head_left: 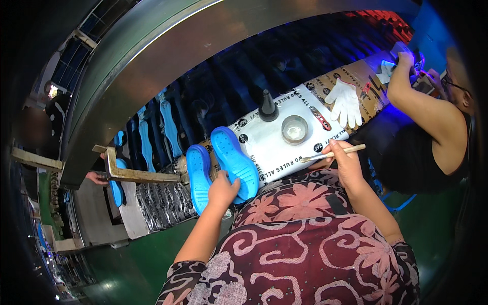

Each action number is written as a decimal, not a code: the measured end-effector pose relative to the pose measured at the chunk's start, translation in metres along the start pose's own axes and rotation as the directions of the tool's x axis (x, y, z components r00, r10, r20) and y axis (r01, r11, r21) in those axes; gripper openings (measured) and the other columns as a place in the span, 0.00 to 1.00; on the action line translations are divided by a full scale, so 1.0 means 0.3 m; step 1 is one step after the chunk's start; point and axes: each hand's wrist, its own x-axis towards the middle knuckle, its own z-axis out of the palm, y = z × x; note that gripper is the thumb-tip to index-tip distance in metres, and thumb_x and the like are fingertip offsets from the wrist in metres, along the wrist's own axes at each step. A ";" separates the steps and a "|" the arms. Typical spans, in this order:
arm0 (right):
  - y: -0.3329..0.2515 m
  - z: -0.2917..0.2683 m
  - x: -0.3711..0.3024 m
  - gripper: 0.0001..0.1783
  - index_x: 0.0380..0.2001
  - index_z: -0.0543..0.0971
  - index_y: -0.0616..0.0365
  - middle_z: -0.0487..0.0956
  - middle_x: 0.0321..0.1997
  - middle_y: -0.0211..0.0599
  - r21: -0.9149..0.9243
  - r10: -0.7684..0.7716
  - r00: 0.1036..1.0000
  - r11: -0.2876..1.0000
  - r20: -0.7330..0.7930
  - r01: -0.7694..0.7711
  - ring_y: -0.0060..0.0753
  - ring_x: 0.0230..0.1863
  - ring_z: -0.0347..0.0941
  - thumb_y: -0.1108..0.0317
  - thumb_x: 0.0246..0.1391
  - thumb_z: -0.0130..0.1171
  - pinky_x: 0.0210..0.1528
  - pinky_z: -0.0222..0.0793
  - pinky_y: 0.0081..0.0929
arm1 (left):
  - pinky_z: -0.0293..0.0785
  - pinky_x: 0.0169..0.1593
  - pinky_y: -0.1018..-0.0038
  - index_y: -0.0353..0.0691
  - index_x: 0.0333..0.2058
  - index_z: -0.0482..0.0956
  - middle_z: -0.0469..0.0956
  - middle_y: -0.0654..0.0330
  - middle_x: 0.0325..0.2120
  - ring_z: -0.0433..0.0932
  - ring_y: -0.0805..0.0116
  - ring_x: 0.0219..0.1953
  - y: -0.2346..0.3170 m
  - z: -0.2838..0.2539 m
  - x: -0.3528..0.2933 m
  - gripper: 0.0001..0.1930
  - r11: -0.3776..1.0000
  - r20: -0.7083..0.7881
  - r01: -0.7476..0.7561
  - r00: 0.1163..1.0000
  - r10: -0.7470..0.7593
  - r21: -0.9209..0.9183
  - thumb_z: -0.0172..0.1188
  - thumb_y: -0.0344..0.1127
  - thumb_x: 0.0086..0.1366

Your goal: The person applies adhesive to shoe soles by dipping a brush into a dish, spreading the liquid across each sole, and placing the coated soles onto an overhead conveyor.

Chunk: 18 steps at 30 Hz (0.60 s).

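2 bright blue foam soles (235,161) lie side by side at the left end of the white sheet, toes pointing away from the person. The right-hand sole leans over the sheet's edge; the left-hand sole (197,173) sits just beside it. The left hand (222,190) is closed on the near part of the right-hand sole, thumb across its top; whether its fingers also touch the other sole, I cannot tell. The right hand (344,161) pinches a slim brush (354,149) with a pale handle, its bristle end pointing left, low over the sheet's near edge.

The white sheet (262,147), printed in black, covers the middle of the tabletop. On it stand a round bowl (295,129) with pale contents and, just beyond to its left, a dark cone-shaped container (268,108). A red-and-black tool (321,118) lies right of the bowl, and a white glove (345,101) rests farther right, near brown cardboard (325,87).

Left of the soles is an angled metal bracket (147,176). Behind the tabletop, more blue pieces (169,124) lie in the dark under a broad metal beam (152,48). At right, a co-worker (432,117) reaches toward blue-lit items.
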 end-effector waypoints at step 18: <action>-0.063 0.030 0.002 0.20 0.24 0.77 0.63 0.73 0.23 0.30 -0.046 -0.139 0.990 0.989 0.008 0.140 0.18 0.28 0.63 0.59 0.62 0.47 0.35 0.59 0.17 | 0.70 0.18 0.82 0.35 0.45 0.68 0.77 0.58 0.32 0.75 0.73 0.21 0.054 -0.130 0.012 0.19 -0.086 0.570 0.592 0.799 0.193 -0.801 0.58 0.36 0.56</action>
